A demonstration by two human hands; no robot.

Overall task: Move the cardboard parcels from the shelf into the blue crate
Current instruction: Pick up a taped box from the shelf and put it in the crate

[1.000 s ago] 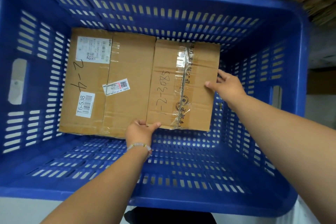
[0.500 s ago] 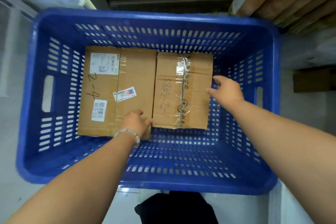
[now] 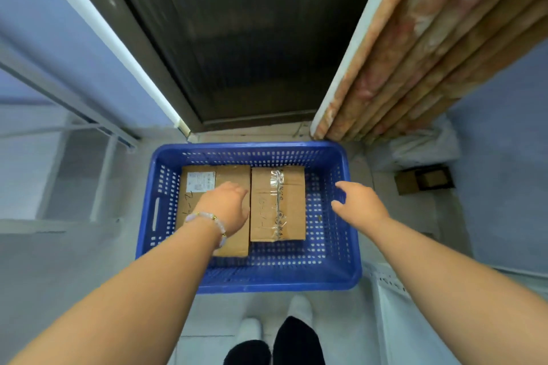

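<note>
Since the earlier frames both of my hands have come off the right-hand parcel and risen clear of it; the head camera has lifted too, so the whole crate now shows from standing height. Nearest, my left hand [image 3: 226,206], wearing a pale beaded bracelet [image 3: 207,221], hangs above the larger parcel with fingers relaxed and spread, holding nothing. My right hand [image 3: 360,203] is likewise loosely open and empty, over the crate's right wall. Below them, the blue perforated plastic crate [image 3: 249,278] holds two parcels flat on its floor, side by side: the wide brown cardboard parcel with white labels [image 3: 218,173] on the left, the narrower brown cardboard parcel sealed with clear tape [image 3: 293,207] just beside it. Judgement: that placement is complete, and a return to the shelf follows. Farther off stand a dark doorway [image 3: 237,38] and leaning boards [image 3: 430,53]; the shelf itself I cannot identify with confidence.
</note>
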